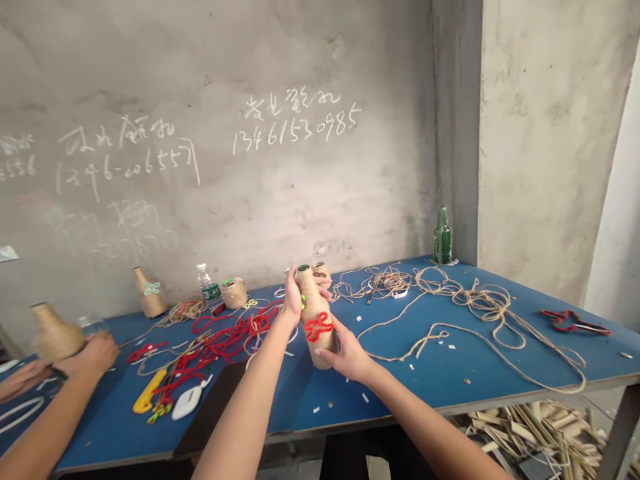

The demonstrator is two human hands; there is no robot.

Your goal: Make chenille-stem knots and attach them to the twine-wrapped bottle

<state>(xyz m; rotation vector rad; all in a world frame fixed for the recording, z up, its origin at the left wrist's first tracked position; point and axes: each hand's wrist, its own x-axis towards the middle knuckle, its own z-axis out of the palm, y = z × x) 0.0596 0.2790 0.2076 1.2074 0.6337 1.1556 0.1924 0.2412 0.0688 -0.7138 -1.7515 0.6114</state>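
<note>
Straight ahead, over the front half of the table, a bottle wrapped in tan twine (313, 301) is held between both of my hands, nearly upright. A red cord bow (319, 327) is on its side, and a bit of green and yellow cord shows near my left fingers. My left hand (294, 297) grips the upper part from the left, its fingertips partly hidden behind the neck. Lower down on the right side, my right hand (347, 352) is closed around the base, thumb across the front.
Tangled red cord (240, 340), a yellow cutter (150, 391) and a white gadget (189, 400) lie left. Loose twine (480, 303), red-handled scissors (570, 322) and a green bottle (443, 237) are right. At far left, another person's hands (93, 353) hold a twine-wrapped bottle (56, 330).
</note>
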